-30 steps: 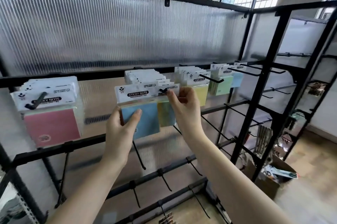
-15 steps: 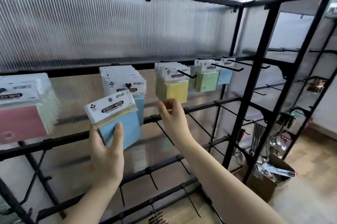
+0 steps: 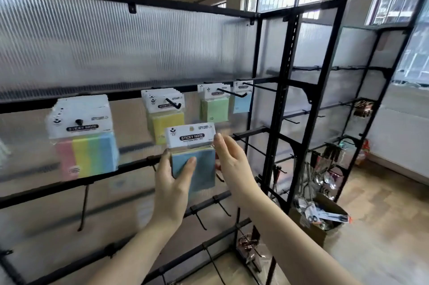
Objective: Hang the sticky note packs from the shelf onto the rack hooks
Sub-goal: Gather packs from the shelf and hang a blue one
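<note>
The risk, as I judge it, lies in lining up the small hang hole in the white header of the held sticky note pack (image 3: 193, 159) with a hook tip: a miss would crease the card or nudge packs already hanging, and the thin film could slip from a light hold. At nine o'clock of the held pack hangs the striped pack stack (image 3: 84, 138) on its peg; at twelve o'clock the yellow pack stack (image 3: 166, 114), at one o'clock the green pack stack (image 3: 214, 105), then the blue pack (image 3: 242, 99).

The left hand (image 3: 173, 188) grips the pack from below, thumb across the blue face, fingers behind. The right hand (image 3: 229, 164) has its grip nearly flat, fingertips touching the header's right edge, steadying rather than clasping. The pack sits in front of the rack (image 3: 276, 122), not yet on a hook.
</note>
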### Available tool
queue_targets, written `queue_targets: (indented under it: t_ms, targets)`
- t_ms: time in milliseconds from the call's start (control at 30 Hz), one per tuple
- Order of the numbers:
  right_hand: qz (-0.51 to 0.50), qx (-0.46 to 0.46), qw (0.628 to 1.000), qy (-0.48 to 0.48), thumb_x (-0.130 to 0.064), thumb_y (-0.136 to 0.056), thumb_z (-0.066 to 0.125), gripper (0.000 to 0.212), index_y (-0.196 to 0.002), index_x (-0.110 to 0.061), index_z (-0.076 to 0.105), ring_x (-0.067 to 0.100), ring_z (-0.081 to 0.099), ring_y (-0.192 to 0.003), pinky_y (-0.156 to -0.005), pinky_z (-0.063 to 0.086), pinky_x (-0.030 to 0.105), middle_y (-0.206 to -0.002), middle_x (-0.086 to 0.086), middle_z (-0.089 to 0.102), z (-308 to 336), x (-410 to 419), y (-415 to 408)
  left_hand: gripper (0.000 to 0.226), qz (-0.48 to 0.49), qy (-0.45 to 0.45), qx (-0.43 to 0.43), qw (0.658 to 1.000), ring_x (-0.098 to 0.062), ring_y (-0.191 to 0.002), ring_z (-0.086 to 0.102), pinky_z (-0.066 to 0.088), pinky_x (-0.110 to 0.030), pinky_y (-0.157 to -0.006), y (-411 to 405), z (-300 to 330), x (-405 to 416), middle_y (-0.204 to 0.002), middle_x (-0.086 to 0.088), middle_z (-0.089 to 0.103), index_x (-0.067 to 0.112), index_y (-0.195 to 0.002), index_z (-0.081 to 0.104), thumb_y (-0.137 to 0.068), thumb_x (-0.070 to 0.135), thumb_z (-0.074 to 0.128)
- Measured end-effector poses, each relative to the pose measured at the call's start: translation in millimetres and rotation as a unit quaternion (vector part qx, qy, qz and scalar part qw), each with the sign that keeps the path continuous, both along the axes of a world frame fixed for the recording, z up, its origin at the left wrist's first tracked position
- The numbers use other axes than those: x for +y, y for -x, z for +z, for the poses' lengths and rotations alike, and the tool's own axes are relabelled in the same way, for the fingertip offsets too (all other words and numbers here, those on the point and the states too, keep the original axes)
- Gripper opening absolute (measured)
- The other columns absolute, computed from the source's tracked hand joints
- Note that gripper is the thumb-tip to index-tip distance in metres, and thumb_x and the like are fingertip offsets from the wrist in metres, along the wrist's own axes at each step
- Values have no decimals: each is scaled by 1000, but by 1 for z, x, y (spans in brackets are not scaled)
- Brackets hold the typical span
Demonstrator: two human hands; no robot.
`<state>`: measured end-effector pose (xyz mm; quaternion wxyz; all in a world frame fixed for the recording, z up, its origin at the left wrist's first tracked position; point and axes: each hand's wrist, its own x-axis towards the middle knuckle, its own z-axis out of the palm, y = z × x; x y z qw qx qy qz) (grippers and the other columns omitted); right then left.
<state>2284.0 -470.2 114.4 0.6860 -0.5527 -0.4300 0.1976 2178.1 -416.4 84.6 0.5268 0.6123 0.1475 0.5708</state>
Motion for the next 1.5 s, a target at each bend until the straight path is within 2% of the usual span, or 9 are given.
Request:
queue_targets:
  t_ms: [100, 333, 567, 700, 867, 1000, 1167, 1333, 1500]
  targets:
    - [-37, -8, 999, -20, -40, -93, 49, 40, -99, -3, 60, 32, 61, -92, -85, 49, 43, -102, 21, 65, 9, -15, -19, 26, -33, 4, 17, 999, -4, -94, 65, 49, -12, -73, -29, 7, -10, -103, 14, 69, 28, -110, 58, -85, 25, 61]
    - [-111, 31, 993, -15, -39, -94, 52, 27, -89, -13, 55, -8, 52, -62, -59, 40, 5, -81, -2, 57, 8, -23, -81, 23, -121, -9, 87, 989, 2, -99, 61, 46, -10, -81, -102, 17, -17, -110, 12, 64, 32, -113, 52, -95, 17, 53]
    - [-232, 10, 972, -28, -27, -95, 58, 25, -92, -3, 55, -1, 47, -60, -53, 37, 7, -75, 0, 51, 10, -17, -156, 12, -157, -20, 149, 976, -4, -91, 63, 49, -24, -81, -175, 26, -1, -98, 7, 67, 30, -100, 57, -94, 38, 50]
    - [-264, -13, 964, -41, -23, -93, 61, 16, -81, -17, 53, -10, 49, -54, -53, 38, 5, -71, -7, 53, 21, -2, -198, 29, -129, -52, 138, 981, 1, -53, 45, 37, -12, -54, -225, 47, 19, -66, 5, 50, 15, -85, 55, -93, 43, 51]
    - [-281, -37, 957, -57, -24, -93, 61, 16, -78, -20, 55, -6, 52, -57, -57, 42, 12, -67, -14, 59, 30, 13, -236, 45, -106, -67, 99, 987, -15, -63, 49, 42, -29, -58, -275, 63, 39, -75, -25, 59, -6, -87, 58, -93, 39, 53]
    - [-292, -45, 952, -77, -25, -92, 62, 22, -75, -14, 54, 1, 50, -57, -57, 41, 16, -64, -12, 57, 32, 25, -259, 37, -99, -67, 75, 990, 0, -46, 42, 33, -11, -45, -302, 61, 48, -50, 6, 51, 12, -65, 54, -94, 35, 55]
    - [-259, -50, 961, -85, -27, -92, 63, 17, -81, -15, 61, 1, 55, -60, -59, 45, 17, -64, -13, 62, 30, 34, -269, 36, -83, -62, 37, 994, 2, -46, 42, 32, -7, -47, -312, 55, 54, -47, 16, 48, 22, -61, 48, -96, 29, 52]
    - [-210, -42, 971, -103, -30, -91, 63, 32, -84, 1, 60, 10, 55, -65, -63, 44, 23, -68, 4, 65, 28, 39, -281, 40, -63, -68, 24, 995, 0, -46, 38, 30, -10, -48, -318, 50, 58, -48, 14, 42, 17, -61, 47, -94, 39, 53]
    - [-155, -40, 981, -108, -28, -90, 63, 29, -77, -2, 60, 3, 51, -59, -56, 39, 11, -63, -9, 60, 28, 43, -293, 50, -29, -80, 15, 996, -4, -53, 41, 35, -18, -53, -323, 51, 58, -56, 5, 45, 4, -69, 49, -87, 50, 49]
